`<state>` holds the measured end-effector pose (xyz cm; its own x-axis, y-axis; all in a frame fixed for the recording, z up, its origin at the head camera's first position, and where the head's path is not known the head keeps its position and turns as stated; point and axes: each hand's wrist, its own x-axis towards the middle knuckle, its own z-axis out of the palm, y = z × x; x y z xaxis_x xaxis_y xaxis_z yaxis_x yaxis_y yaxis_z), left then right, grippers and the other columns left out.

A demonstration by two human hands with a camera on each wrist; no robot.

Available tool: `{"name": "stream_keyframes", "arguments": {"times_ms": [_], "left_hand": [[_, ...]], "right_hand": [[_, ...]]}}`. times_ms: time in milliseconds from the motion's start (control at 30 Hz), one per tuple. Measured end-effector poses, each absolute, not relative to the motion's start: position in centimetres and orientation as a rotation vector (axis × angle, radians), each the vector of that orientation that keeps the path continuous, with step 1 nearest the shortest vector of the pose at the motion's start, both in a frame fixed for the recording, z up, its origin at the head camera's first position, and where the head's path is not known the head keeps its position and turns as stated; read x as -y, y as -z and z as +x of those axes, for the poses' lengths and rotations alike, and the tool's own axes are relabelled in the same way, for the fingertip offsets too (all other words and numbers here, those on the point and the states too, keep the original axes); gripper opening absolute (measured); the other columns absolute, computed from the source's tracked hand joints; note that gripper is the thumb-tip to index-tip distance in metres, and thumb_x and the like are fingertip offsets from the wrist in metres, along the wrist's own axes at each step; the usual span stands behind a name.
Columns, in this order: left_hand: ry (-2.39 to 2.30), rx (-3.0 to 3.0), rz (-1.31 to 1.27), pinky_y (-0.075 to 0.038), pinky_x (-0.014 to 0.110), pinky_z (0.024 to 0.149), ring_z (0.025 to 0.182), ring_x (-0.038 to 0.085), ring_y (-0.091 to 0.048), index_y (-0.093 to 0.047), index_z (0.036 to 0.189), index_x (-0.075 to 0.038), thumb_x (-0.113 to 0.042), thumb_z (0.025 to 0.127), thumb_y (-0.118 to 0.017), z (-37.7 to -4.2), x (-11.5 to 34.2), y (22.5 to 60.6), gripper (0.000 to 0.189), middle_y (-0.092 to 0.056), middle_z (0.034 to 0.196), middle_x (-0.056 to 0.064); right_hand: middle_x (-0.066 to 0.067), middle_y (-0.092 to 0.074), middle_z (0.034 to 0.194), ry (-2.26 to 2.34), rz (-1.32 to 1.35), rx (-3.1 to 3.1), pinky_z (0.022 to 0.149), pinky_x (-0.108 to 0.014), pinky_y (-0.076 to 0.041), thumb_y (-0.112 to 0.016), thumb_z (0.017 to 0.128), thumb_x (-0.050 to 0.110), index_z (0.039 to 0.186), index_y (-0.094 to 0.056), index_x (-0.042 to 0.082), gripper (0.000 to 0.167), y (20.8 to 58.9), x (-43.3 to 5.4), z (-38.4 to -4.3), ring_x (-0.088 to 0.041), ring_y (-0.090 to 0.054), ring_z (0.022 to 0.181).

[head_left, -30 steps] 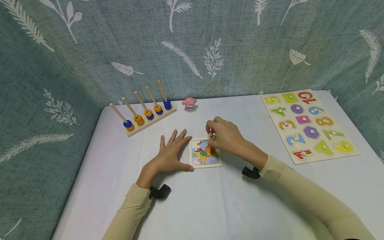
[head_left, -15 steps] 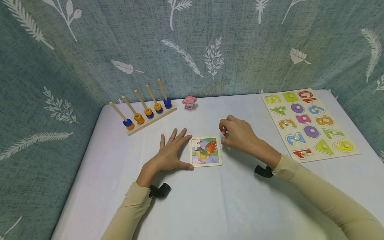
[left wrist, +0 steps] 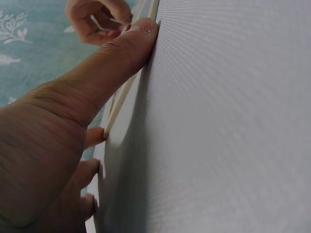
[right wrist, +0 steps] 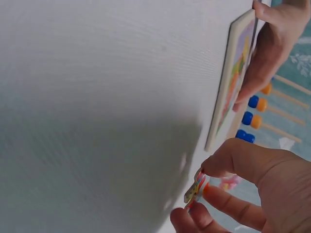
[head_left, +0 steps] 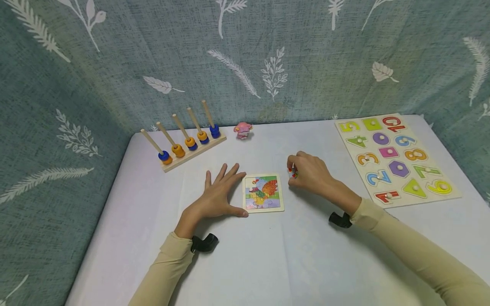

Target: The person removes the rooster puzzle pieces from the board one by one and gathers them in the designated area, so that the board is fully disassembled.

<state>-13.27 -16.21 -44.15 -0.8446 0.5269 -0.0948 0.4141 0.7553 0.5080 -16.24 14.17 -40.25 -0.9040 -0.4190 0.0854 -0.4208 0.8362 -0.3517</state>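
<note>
A small square jigsaw puzzle (head_left: 264,211) in a pale wooden frame lies on the white table in the head view, its hen picture showing a pale patch at upper left. My left hand (head_left: 216,197) is spread at its left side, thumb and index finger straight against the frame's corners. To the right of the frame, my right hand (head_left: 311,175) pinches a colourful puzzle piece (right wrist: 195,188) between thumb and fingers, low over the table. In the head view, the fingers cover most of that piece.
Behind the left hand stands a wooden peg stacker (head_left: 195,151) with blue and orange rings. A pink toy figure (head_left: 243,130) sits near the back edge. On the right lies a number-and-shape peg board (head_left: 398,161). A patterned grey-green cloth (head_left: 306,63) rises behind the table.
My right hand has moved right from above the puzzle to beside it, still pinching the piece, uncovering the picture's right part. The left hand stays in place.
</note>
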Motion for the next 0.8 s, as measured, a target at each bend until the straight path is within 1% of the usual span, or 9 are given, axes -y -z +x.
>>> {"name": "stream_keyframes", "arguments": {"times_ms": [267, 533, 800], "left_hand": [[-0.702, -2.724, 0.744, 0.016, 0.068, 0.109, 0.152, 0.031, 0.005, -0.032, 0.158, -0.021, -0.063, 0.065, -0.086, -13.2, 15.95, 44.02, 0.116, -0.008, 0.168, 0.002], [-0.71, -2.713, 0.733, 0.017, 0.067, 0.109, 0.152, 0.03, 0.006, -0.031, 0.158, -0.021, -0.062, 0.065, -0.087, -12.9, 16.3, 43.92, 0.115, -0.007, 0.168, 0.002], [-0.727, -2.704, 0.735, 0.017, 0.066, 0.109, 0.152, 0.03, 0.007, -0.031, 0.159, -0.021, -0.061, 0.067, -0.087, -13.06, 16.35, 43.99, 0.115, -0.007, 0.168, 0.002]], "right_hand": [[-0.004, -0.056, 0.076, -0.564, 0.692, 3.005, 0.055, -0.035, -0.042, -0.078, 0.069, 0.008, 0.089, -0.069, 0.007, 0.022, 40.95, -14.04, -16.54, -0.022, -0.052, 0.066], [-0.005, -0.058, 0.079, -0.651, 0.744, 3.045, 0.065, -0.037, -0.045, -0.077, 0.069, 0.006, 0.091, -0.072, 0.005, 0.022, 41.1, -13.94, -16.74, -0.021, -0.054, 0.071], [-0.004, -0.059, 0.081, -0.665, 0.735, 3.091, 0.068, -0.038, -0.047, -0.077, 0.072, 0.007, 0.093, -0.073, 0.004, 0.021, 41.04, -14.13, -16.95, -0.021, -0.054, 0.074]]}}
